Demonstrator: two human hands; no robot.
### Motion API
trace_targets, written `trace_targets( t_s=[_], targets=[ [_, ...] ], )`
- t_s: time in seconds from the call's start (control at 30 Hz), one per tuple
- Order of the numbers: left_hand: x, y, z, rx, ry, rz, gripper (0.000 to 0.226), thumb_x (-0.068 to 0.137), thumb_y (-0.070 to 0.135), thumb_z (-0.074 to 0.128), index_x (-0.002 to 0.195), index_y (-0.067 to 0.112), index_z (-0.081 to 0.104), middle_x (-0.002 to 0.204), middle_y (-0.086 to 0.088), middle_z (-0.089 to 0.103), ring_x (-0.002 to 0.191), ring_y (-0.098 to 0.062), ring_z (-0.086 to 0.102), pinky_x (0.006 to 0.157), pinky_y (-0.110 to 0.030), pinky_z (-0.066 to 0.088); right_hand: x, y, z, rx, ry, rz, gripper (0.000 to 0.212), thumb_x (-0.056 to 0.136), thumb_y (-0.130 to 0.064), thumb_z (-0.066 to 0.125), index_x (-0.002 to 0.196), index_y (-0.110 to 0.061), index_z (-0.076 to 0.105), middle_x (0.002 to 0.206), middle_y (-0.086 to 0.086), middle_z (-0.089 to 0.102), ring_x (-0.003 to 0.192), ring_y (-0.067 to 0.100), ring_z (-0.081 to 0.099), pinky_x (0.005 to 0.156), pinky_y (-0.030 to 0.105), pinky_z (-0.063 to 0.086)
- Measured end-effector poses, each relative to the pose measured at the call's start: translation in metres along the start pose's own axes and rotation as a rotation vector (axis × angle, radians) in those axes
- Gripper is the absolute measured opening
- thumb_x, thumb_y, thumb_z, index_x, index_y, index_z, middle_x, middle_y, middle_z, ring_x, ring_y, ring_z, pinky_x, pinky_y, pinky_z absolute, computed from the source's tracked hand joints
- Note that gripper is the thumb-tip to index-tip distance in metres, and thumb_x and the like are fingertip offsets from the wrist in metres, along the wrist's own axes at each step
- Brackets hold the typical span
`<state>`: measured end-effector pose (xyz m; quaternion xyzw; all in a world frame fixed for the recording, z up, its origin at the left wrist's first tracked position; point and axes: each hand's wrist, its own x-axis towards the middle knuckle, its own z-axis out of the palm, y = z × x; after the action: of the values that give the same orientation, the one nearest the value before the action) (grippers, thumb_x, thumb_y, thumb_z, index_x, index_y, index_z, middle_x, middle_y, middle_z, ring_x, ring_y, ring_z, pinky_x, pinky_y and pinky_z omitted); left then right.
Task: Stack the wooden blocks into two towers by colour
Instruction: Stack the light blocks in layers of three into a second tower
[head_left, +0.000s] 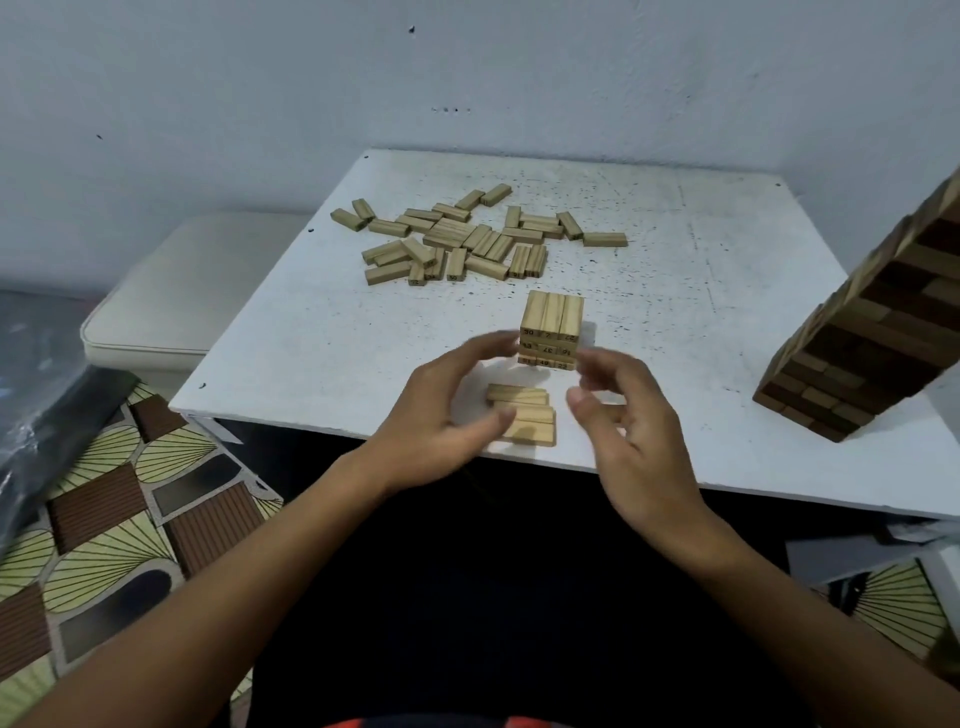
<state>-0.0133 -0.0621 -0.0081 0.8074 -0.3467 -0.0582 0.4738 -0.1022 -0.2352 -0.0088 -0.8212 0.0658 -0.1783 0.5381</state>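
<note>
A short tower of light wooden blocks (551, 325), about three layers high, stands near the middle of the white table (701, 291). Three light blocks (524, 410) lie side by side on the table in front of it, between my hands. My left hand (441, 410) hovers left of them with fingers loosely curved and blurred, holding nothing. My right hand (628, 415) hovers to the right, fingers relaxed and also holding nothing. A pile of several loose light blocks (467, 239) lies farther back. A tall tower of dark brown blocks (872, 322) stands at the right edge.
A cream cushioned stool (176, 301) sits left of the table. The floor (104, 545) has a patterned covering, with a dark plastic sheet (36, 374) at far left. A pale wall (467, 78) rises behind the table. The table's front edge runs just below the three blocks.
</note>
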Motion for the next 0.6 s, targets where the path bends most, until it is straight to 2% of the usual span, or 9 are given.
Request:
trace_targets(
  t_s=[0.1, 0.2, 0.27, 0.33, 0.4, 0.47, 0.53, 0.6],
  targets=[
    [-0.002, 0.006, 0.012, -0.329, 0.161, -0.136, 0.046, 0.091, 0.039, 0.047, 0.137, 0.035, 0.042, 0.137, 0.010, 0.053, 0.128, 0.002, 0.046, 0.102, -0.015, 0.036, -0.004, -0.007, 0.009, 0.418, 0.082, 0.124, 0.038, 0.090, -0.060, 0.046, 0.124, -0.043, 0.047, 0.136, -0.018, 0.049, 0.127, -0.002, 0.046, 0.107, 0.029, 0.041],
    [0.001, 0.013, 0.023, -0.580, 0.297, -0.233, 0.046, 0.084, 0.060, 0.039, 0.128, 0.045, 0.042, 0.140, 0.009, 0.049, 0.134, -0.003, 0.041, 0.112, -0.029, 0.032, -0.005, -0.011, 0.018, 0.632, 0.135, 0.181, 0.075, 0.058, -0.088, 0.056, 0.122, -0.053, 0.044, 0.145, -0.013, 0.041, 0.137, 0.005, 0.037, 0.109, 0.030, 0.036],
    [0.003, 0.019, 0.027, -0.708, 0.381, -0.271, 0.047, 0.084, 0.058, 0.031, 0.125, 0.041, 0.044, 0.142, 0.006, 0.048, 0.136, -0.007, 0.039, 0.117, -0.034, 0.026, -0.004, -0.013, 0.025, 0.681, 0.170, 0.170, 0.082, 0.053, -0.088, 0.059, 0.125, -0.053, 0.041, 0.151, -0.010, 0.033, 0.140, 0.008, 0.030, 0.110, 0.030, 0.034],
    [0.005, 0.025, 0.029, -0.798, 0.428, -0.284, 0.053, 0.081, 0.057, 0.027, 0.127, 0.037, 0.042, 0.144, 0.004, 0.045, 0.140, -0.011, 0.035, 0.117, -0.034, 0.025, -0.004, -0.018, 0.029, 0.706, 0.205, 0.159, 0.069, 0.071, -0.080, 0.055, 0.131, -0.052, 0.036, 0.158, -0.007, 0.023, 0.144, 0.010, 0.025, 0.112, 0.030, 0.031],
    [0.005, 0.029, 0.032, -0.852, 0.455, -0.289, 0.057, 0.079, 0.059, 0.025, 0.131, 0.036, 0.039, 0.146, 0.003, 0.041, 0.142, -0.014, 0.030, 0.115, -0.032, 0.026, -0.002, -0.021, 0.033, 0.712, 0.229, 0.174, 0.053, 0.084, -0.062, 0.041, 0.135, -0.050, 0.030, 0.161, -0.006, 0.018, 0.146, 0.012, 0.021, 0.116, 0.034, 0.026],
    [0.004, 0.032, 0.035, -0.878, 0.471, -0.299, 0.057, 0.081, 0.060, 0.024, 0.133, 0.038, 0.036, 0.152, 0.001, 0.036, 0.143, -0.014, 0.028, 0.115, -0.033, 0.025, -0.001, -0.022, 0.036, 0.724, 0.232, 0.179, 0.056, 0.085, -0.055, 0.036, 0.139, -0.050, 0.024, 0.162, -0.006, 0.014, 0.147, 0.012, 0.019, 0.119, 0.036, 0.022],
    [0.004, 0.033, 0.039, -0.899, 0.479, -0.306, 0.049, 0.093, 0.059, 0.021, 0.135, 0.037, 0.034, 0.155, 0.000, 0.031, 0.144, -0.014, 0.026, 0.117, -0.034, 0.023, -0.001, -0.023, 0.039, 0.725, 0.238, 0.174, 0.062, 0.084, -0.059, 0.038, 0.143, -0.050, 0.020, 0.162, -0.006, 0.012, 0.148, 0.011, 0.017, 0.119, 0.035, 0.021],
    [0.004, 0.034, 0.042, -0.928, 0.479, -0.312, 0.042, 0.103, 0.049, 0.013, 0.138, 0.035, 0.031, 0.157, 0.000, 0.029, 0.145, -0.015, 0.024, 0.119, -0.035, 0.021, -0.001, -0.024, 0.042, 0.735, 0.246, 0.171, 0.063, 0.083, -0.059, 0.040, 0.142, -0.050, 0.020, 0.162, -0.007, 0.012, 0.148, 0.011, 0.016, 0.118, 0.033, 0.021]
  ],
)
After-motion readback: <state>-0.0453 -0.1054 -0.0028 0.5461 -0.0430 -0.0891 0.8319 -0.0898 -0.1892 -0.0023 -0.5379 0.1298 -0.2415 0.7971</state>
